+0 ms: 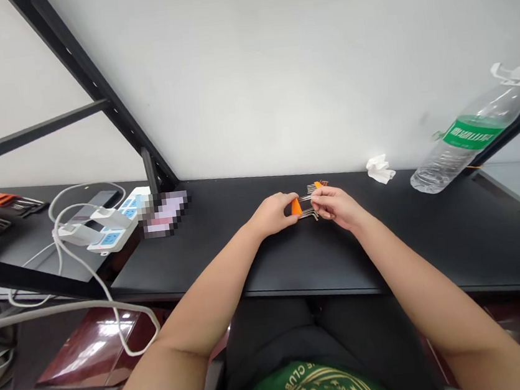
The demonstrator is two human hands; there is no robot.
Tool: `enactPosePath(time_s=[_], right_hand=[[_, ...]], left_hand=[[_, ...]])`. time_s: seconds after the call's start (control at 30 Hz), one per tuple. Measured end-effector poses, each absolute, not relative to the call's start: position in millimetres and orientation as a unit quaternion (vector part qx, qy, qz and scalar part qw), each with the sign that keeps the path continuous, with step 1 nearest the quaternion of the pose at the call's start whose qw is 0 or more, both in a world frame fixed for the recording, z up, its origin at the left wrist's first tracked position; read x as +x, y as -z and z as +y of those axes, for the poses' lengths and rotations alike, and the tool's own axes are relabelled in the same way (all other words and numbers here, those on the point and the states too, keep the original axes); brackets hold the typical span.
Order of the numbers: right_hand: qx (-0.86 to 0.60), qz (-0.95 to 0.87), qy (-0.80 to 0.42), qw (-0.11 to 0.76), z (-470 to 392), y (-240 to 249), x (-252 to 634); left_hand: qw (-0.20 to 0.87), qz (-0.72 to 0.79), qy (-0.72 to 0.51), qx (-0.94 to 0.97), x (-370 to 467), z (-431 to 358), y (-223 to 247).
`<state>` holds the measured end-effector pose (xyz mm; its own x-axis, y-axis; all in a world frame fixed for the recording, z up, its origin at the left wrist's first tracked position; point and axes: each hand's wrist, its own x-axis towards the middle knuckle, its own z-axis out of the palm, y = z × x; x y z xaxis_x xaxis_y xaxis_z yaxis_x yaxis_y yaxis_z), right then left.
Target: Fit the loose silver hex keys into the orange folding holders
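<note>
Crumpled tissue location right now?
In the head view, the crumpled white tissue sits right of centre near the back of the black tabletop, between the right hand and the plastic bottle.

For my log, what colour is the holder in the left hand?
The holder is orange; head view.

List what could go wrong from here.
The right hand pinches thin keys by the fingertips, so they might slip. The left hand grips the orange holder between thumb and fingers, so it could twist. The white cable loops off the table near the left arm, which might snag it.
</note>
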<state>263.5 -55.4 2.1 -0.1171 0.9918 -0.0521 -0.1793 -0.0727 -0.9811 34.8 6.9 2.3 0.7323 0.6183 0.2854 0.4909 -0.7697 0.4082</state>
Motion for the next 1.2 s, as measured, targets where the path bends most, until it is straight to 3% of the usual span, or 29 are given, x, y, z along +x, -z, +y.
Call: enactPosePath(time_s=[0.13, 0.4, 0.57, 0.97, 1.2], right_hand=[[-0.516, -0.451, -0.517, 0.512, -47, 8, 268], [-0.712, -0.614, -0.216, 0.263, -42, 12, 278], [-0.712, -0.653, -0.175, 0.191, -43, 10, 275], [-0.745, -0.617, -0.195, 0.162, -49, -1, 289], [-0.669, -0.698, -0.118, 0.226, -41, 14, 293]], left_hand=[[0.164, 0.356, -0.202, 0.898, 29, 15, 2], [0.164, 0.383, -0.223, 0.881, 25, 20, 6], [0.17, 0.387, -0.218, 0.88, 26, 19, 6], [0.184, 0.383, -0.21, 0.88, 26, 24, 4], [0.185, 0.382, -0.209, 0.881, 26, 23, 4]])
